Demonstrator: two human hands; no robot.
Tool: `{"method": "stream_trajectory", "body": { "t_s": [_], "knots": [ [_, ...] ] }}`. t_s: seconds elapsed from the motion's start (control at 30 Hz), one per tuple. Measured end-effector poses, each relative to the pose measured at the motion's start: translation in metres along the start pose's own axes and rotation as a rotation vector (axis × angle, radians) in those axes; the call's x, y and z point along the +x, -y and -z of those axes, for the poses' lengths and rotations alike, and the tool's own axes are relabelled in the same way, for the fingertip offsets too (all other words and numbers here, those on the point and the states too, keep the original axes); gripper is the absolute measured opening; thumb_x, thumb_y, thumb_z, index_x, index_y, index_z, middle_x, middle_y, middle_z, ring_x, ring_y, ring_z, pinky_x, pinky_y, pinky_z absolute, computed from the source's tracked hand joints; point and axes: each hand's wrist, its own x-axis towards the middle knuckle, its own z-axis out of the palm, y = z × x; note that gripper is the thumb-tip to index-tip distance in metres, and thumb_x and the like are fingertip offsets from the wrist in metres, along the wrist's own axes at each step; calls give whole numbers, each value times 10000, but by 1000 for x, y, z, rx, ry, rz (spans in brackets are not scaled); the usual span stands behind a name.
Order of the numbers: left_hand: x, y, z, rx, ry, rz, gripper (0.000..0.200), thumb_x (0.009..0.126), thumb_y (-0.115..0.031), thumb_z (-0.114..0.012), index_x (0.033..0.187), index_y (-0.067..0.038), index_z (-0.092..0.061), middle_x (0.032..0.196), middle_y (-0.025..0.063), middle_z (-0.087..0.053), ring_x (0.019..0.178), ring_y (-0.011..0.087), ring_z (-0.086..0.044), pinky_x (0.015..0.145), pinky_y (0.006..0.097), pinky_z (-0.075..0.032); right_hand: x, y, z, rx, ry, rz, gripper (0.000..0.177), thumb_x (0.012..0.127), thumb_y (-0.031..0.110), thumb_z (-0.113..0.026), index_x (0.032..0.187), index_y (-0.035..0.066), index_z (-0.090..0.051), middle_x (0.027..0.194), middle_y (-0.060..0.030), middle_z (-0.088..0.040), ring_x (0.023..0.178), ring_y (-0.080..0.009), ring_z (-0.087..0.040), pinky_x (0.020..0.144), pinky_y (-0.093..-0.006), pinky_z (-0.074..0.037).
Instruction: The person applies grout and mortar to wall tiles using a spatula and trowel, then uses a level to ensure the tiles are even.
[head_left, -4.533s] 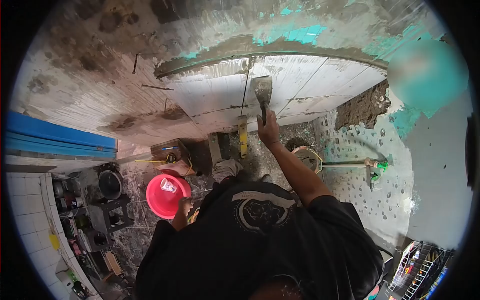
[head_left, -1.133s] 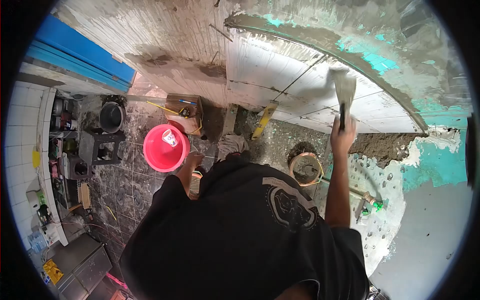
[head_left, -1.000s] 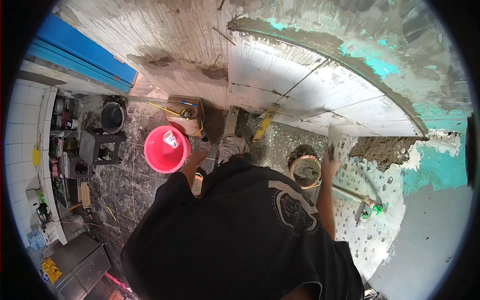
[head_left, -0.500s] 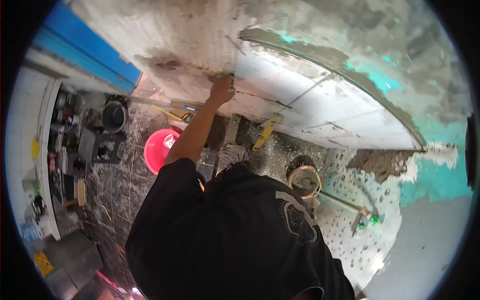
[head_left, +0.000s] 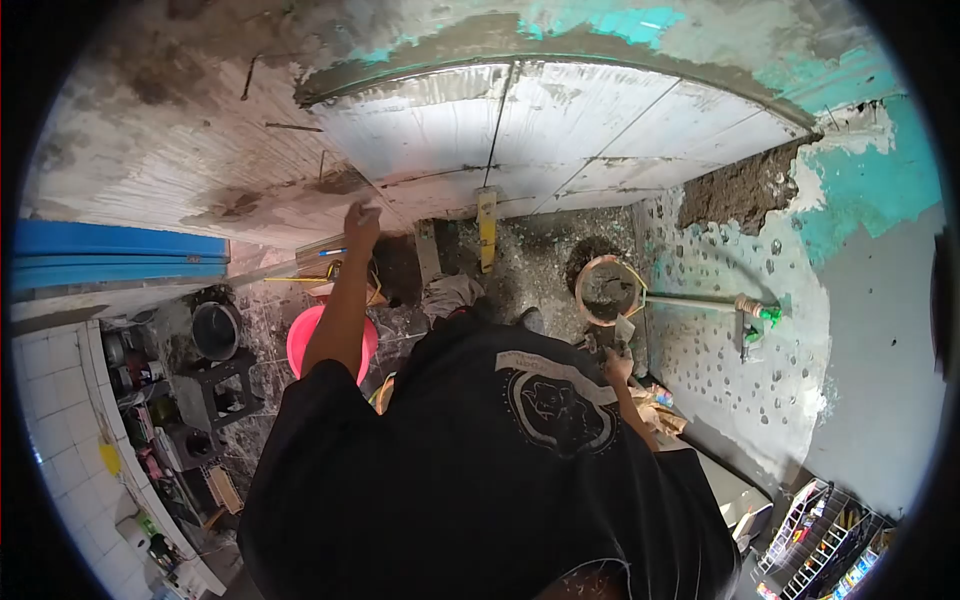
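My left hand (head_left: pixel 362 222) is raised at the lower part of the wall, beside the left end of the white tiles (head_left: pixel 430 130). Its fingers look curled; anything inside them is too small to make out. Low on the right, my right hand (head_left: pixel 618 368) grips what looks like a trowel (head_left: pixel 625 329), its small grey blade pointing up. Just beyond that blade stands a round bucket (head_left: pixel 608 290) with grey material inside. A yellow level (head_left: pixel 487 232) leans upright against the tiles, between my two hands.
A pink basin (head_left: pixel 301 335) sits under my left arm, near a dark bucket (head_left: pixel 216 331) and a grey plastic stool (head_left: pixel 215 392). On the right, a pipe with a green-handled tap (head_left: pixel 768 314) juts from the wall. A wire rack (head_left: pixel 815 540) stands at lower right.
My view has turned, bringing the right side into sight. My left hand has shifted left along the wall, off the tile edge. My right hand with the trowel now shows; it was hidden before.
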Motion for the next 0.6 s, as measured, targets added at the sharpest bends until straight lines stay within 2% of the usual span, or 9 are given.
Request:
{"method": "stream_trajectory", "body": {
  "t_s": [0.03,0.1,0.17,0.23,0.3,0.37,0.43,0.5,0.6],
  "knots": [
    [-15,0,-5,-196,62,112,300,707,-190,-656,938,-17,-573,718,69,-603,640,148,-559,580,279,-439,-3,-3,-3,135,-20,-59,417,738,169,-601,1112,20,-494,735,-110,-564,537,-182,-532,467,-310,-416],
    [-44,-7,-10,-220,209,442,263,727,-186,-637,926,-19,-594,654,15,-570,604,88,-506,550,234,-410,-5,-8,-11,407,-62,-172,342,781,154,-570,1083,21,-479,593,-65,-512,417,-154,-471,383,-299,-368],
    [-65,-6,-9,-140,409,521,201,753,-180,-611,892,-35,-603,627,-15,-532,599,80,-490,521,229,-397,-16,14,-1,546,111,-352,233,801,137,-531,1004,28,-503,537,-55,-466,381,-159,-428,363,-301,-342],
    [-88,47,-19,-413,425,325,126,763,-154,-581,794,-32,-584,609,28,-543,552,130,-504,493,281,-405,-18,34,-2,624,187,-492,143,843,149,-437,815,49,-536,458,-40,-386,345,-185,-377,349,-315,-320],
    [-87,123,-22,665,533,-957,152,761,-162,-563,686,-30,-552,600,101,-552,517,201,-523,486,332,-412,-2,18,-7,637,343,-500,219,823,130,-441,1007,71,-544,700,-87,-565,463,-186,-504,394,-341,-388],
    [-113,99,-2,671,812,-600,169,735,-187,-574,642,-46,-564,641,146,-567,560,281,-557,521,381,-434,27,-26,-29,334,315,-268,194,825,131,-435,955,55,-557,708,-88,-568,507,-197,-527,445,-349,-422],
    [-127,119,10,399,975,285,182,728,-210,-571,621,-63,-584,642,138,-568,585,284,-567,530,383,-438,35,-43,-32,-32,222,37,187,830,135,-428,921,43,-562,714,-93,-568,548,-210,-546,497,-358,-449],
    [-143,110,29,383,936,129,163,736,-200,-559,641,-69,-586,594,97,-542,542,237,-552,499,354,-427,33,-45,-30,-453,65,416,190,838,145,-418,903,35,-560,716,-102,-566,585,-225,-560,549,-366,-468],
    [-154,99,43,344,937,146,143,748,-187,-552,660,-78,-583,561,50,-511,497,178,-517,460,315,-403,16,-8,-9,381,186,-359,186,848,135,-407,908,30,-548,703,-115,-549,558,-223,-535,492,-348,-429]
  ]
}}
